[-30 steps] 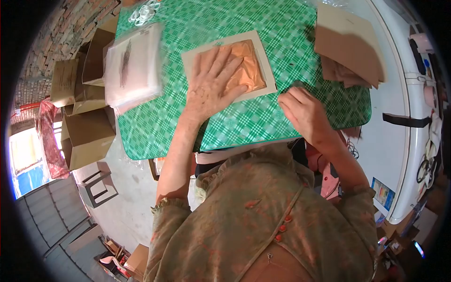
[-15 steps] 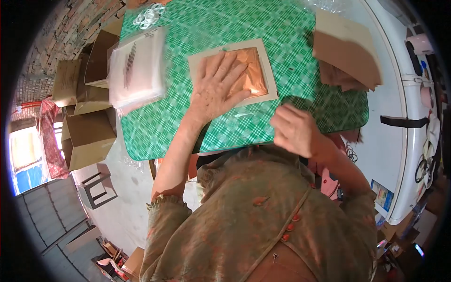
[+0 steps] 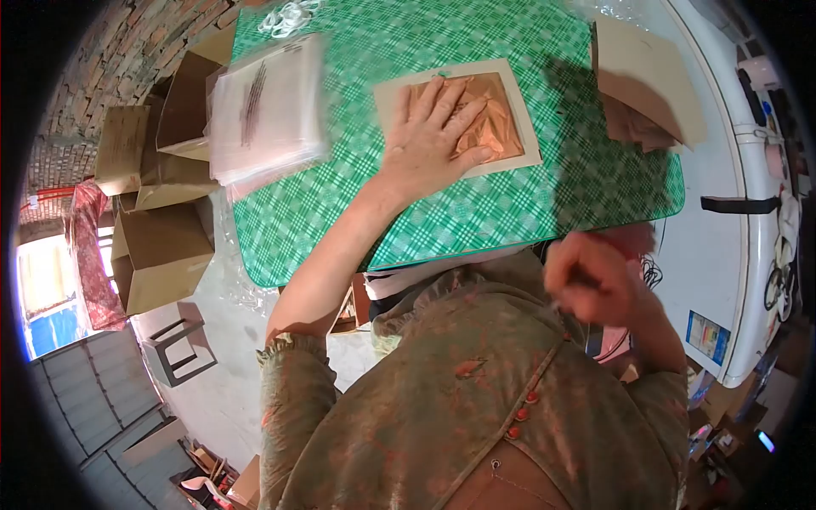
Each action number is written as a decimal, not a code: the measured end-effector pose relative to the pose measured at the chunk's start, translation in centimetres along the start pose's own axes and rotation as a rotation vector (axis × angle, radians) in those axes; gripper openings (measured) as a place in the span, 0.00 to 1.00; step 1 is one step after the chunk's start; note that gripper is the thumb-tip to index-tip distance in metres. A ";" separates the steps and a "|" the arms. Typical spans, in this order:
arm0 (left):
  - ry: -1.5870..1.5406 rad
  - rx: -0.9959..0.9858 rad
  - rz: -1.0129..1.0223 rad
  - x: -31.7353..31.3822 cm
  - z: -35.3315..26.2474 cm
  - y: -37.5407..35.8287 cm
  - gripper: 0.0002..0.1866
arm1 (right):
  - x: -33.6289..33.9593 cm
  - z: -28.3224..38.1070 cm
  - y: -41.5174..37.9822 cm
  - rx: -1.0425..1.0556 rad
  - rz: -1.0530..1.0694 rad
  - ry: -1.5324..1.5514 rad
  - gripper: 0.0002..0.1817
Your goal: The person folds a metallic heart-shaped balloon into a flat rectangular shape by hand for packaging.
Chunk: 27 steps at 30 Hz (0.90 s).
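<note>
My left hand (image 3: 433, 140) lies flat with its fingers spread on an orange-brown shiny packet (image 3: 497, 123). Beneath the packet is a light brown card (image 3: 531, 144), its edges showing all round, on the green checked tabletop (image 3: 357, 191). Off the table's front edge, close to my body, my right hand (image 3: 591, 276) is curled and blurred; whether its fingers hold anything is hidden. A stack of clear plastic sleeves (image 3: 272, 110) lies left of the card. Brown cardboard sheets (image 3: 642, 81) are piled at the table's right side.
Open cardboard boxes (image 3: 166, 242) stand left of the table. A white coil of cord (image 3: 287, 17) lies at the far left of the tabletop. To the right is a long white appliance (image 3: 714, 255) with a black strap. A grey frame (image 3: 178, 350) rests on the floor.
My right hand has moved right and back toward my body, away from the tabletop. My left hand stays flat on the packet. The whole view has shifted slightly.
</note>
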<state>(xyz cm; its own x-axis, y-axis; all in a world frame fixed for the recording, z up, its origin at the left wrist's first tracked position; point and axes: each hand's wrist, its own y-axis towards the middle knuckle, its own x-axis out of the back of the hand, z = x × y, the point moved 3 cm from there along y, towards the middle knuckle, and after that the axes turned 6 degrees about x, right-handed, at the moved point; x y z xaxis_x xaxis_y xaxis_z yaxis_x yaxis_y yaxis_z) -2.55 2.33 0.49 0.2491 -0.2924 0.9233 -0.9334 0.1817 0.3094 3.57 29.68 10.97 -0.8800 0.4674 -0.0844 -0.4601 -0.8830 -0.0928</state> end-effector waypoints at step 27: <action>-0.156 0.035 0.030 6.4 -4.0 -15.1 0.31 | 3.4 -7.2 -0.8 0.589 -0.266 -1.449 0.24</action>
<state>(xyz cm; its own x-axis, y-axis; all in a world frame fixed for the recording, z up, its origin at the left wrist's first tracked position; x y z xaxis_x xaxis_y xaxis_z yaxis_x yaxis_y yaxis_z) 14.14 1.54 2.63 0.1805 -0.4296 0.8848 -0.9489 0.1606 0.2715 1.76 32.30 3.57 0.0258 0.4739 0.8802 -0.2896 -0.8392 0.4603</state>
